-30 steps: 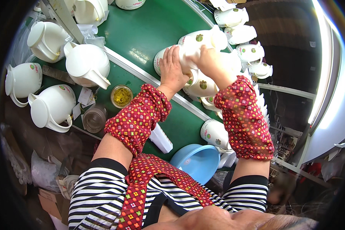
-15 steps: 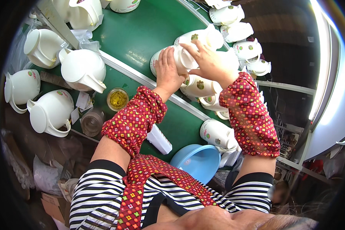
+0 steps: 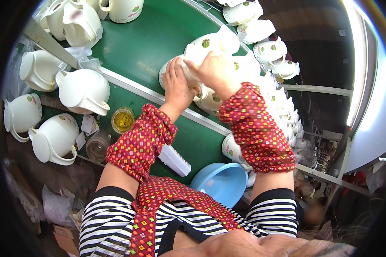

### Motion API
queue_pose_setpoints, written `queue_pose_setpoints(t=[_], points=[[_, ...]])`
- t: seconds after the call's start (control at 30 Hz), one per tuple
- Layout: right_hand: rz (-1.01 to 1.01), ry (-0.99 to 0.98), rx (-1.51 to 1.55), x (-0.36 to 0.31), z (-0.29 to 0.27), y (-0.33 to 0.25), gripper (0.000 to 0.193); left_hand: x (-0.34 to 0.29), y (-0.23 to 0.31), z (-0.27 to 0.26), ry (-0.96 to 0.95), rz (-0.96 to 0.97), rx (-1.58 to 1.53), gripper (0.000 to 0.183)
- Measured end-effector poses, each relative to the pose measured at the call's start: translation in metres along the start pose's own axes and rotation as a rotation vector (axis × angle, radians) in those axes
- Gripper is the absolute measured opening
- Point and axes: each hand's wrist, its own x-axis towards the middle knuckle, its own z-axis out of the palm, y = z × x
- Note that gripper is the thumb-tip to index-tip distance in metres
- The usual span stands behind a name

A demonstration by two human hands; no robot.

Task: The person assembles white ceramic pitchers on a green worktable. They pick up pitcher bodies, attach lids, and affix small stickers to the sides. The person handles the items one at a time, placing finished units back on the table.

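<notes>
A white ceramic pitcher [image 3: 188, 73] lies between my two hands over the green table. My left hand [image 3: 178, 85] is pressed along its near side, fingers together and bent over it. From the right, my right hand [image 3: 216, 73] is closed on the same pitcher, and its fingertips are partly hidden. Just beyond stands another white pitcher [image 3: 212, 43] with a green and gold printed mark. A further marked pitcher [image 3: 209, 102] sits just below my right hand.
White lidded pitchers [image 3: 83, 91] crowd the left, near a glass jar of yellow-green contents [image 3: 123, 120] and a clear glass jar [image 3: 98, 146]. A metal rail [image 3: 133, 88] crosses the green table. A blue basin [image 3: 221, 184] and a white box [image 3: 174, 160] are near me.
The view has shifted, so the table things sit a little differently in the picture. My right hand has turned and moved in over the pitcher; my left hand stays on it.
</notes>
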Motion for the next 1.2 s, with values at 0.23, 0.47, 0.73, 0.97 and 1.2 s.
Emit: queue_pose_setpoints(t=[0.23,0.47,0.73,0.97,1.2], points=[[-0.178,0.127,-0.097,0.040,-0.022,0.106,0.077,0.038,0.067,-0.047,0.043,0.262,0.006,0.076],[0.062,-0.098,0.038,0.081,-0.015,0.120,0.082,0.074,0.081,0.018,-0.406,0.525,0.370,0.042],[-0.146,-0.239,0.173,0.079,-0.022,0.124,0.072,0.071,0.097,0.041,-0.603,0.701,0.724,0.052],[-0.411,-0.131,0.202,0.058,-0.011,0.135,0.083,0.060,0.089,0.050,-0.557,0.738,0.816,0.056],[0.016,-0.149,0.029,0.072,-0.029,0.114,0.067,0.060,0.079,0.052,-0.506,0.783,0.745,0.046]])
